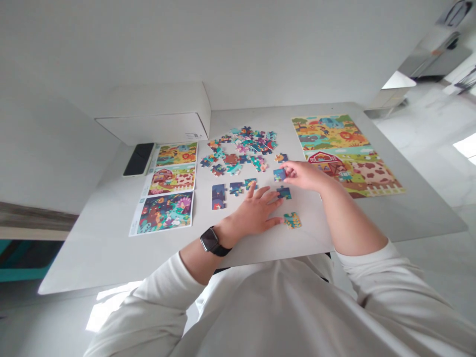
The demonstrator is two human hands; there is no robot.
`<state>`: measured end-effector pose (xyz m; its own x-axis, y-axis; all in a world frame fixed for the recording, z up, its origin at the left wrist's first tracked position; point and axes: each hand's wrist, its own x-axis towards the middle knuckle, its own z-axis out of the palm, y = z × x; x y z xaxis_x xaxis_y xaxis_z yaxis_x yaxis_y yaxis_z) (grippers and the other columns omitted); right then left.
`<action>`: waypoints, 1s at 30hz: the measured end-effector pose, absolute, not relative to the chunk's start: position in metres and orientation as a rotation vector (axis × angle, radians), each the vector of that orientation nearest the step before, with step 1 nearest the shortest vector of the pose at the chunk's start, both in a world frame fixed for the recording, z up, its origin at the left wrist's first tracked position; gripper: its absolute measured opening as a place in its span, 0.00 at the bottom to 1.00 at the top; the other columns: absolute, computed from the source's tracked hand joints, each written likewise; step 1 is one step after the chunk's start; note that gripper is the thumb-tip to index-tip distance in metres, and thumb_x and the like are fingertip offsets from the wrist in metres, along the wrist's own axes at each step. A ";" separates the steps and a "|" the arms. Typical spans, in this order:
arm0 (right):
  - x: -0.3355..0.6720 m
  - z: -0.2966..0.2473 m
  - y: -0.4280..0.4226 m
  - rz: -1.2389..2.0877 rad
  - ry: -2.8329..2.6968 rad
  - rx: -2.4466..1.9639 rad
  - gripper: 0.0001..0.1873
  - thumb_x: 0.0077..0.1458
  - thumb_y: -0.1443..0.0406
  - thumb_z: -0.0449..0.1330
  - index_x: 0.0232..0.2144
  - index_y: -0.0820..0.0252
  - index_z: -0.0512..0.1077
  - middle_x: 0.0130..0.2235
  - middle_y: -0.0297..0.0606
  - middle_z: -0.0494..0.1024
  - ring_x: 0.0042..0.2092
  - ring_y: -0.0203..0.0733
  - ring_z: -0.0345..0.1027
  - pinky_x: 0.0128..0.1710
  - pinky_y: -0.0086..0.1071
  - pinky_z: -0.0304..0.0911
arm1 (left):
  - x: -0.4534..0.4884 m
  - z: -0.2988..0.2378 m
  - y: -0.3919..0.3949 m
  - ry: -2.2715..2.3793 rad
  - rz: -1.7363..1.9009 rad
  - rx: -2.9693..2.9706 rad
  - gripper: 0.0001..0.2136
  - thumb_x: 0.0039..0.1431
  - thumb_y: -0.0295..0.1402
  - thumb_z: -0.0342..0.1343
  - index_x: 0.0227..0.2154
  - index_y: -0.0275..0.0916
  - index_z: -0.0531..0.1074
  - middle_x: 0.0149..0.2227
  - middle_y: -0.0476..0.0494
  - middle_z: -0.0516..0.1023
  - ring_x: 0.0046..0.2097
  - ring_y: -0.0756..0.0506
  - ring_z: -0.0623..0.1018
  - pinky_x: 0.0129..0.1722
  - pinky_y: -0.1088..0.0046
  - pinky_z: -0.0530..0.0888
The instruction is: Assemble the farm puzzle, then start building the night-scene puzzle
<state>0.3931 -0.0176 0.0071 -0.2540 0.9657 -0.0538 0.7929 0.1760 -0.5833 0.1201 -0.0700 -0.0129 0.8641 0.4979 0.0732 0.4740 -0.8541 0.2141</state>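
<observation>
My left hand (256, 213) lies spread and flat on the white table, palm down. One of its fingertips touches a dark blue-green puzzle piece (250, 183). My right hand (299, 174) pinches a blue puzzle piece (278, 174) between thumb and finger at the table surface. Below it is a teal puzzle piece (284, 193), close to my left fingertips. Near my left thumb sits a yellow and teal puzzle piece (292, 220). Two joined dark blue pieces (218, 197) and a single blue piece (236, 188) lie to the left. An orange and blue piece (281, 157) rests above my right hand.
A heap of loose puzzle pieces (241, 148) lies beyond my hands. A printed picture sheet (171, 181) and a phone (139, 159) are at left, before a white box (156, 111). Assembled animal and farm puzzles (345, 153) cover the table's right side.
</observation>
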 end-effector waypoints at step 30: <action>0.385 -0.007 -0.011 0.499 -2.239 -1.675 0.18 0.62 0.68 0.69 0.55 0.54 0.83 0.42 0.38 0.83 0.43 0.44 0.76 0.46 0.34 0.67 | 0.111 -0.008 -0.063 0.763 0.341 2.765 0.25 0.77 0.48 0.52 0.68 0.40 0.74 0.71 0.34 0.71 0.72 0.32 0.69 0.75 0.42 0.63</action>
<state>0.3852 -0.0112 -0.0074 -0.2749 0.9610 0.0312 0.8566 0.2595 -0.4459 0.1114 -0.0633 -0.0078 0.8352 0.5272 0.1564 0.4682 -0.8309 0.3009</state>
